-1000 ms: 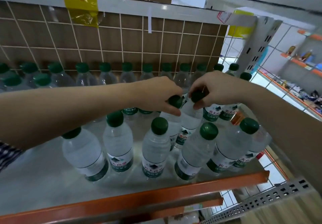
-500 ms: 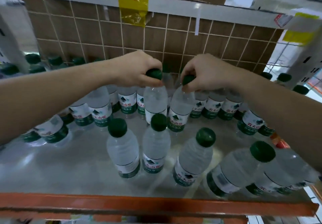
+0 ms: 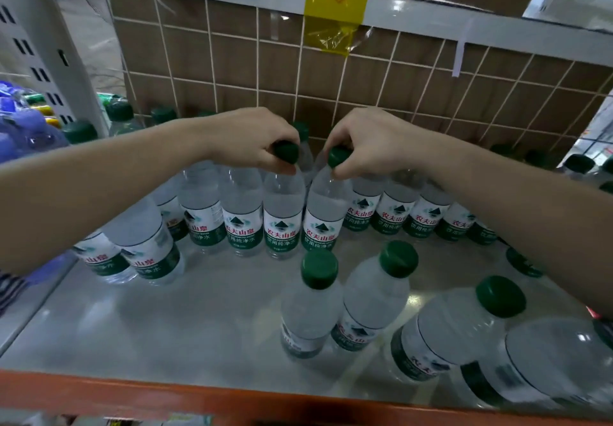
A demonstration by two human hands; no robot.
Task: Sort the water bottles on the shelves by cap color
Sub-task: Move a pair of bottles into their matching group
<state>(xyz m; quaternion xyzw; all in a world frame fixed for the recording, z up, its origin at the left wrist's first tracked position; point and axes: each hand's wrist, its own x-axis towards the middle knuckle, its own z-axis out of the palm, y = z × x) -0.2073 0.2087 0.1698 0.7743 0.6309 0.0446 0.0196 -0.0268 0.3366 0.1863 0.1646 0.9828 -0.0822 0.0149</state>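
L hand [image 3: 255, 140] pinches green-capped clear plastic water bottle [image 3: 282, 213] by cap; R hand [image 3: 368, 142], the twin bottle [image 3: 323, 213] alongside. Both upright, directly beneath.

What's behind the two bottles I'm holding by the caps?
One more green-capped bottle shows between the left hand and right hand, then the wire grid with brown cardboard behind it. The hands hide anything else standing back there.
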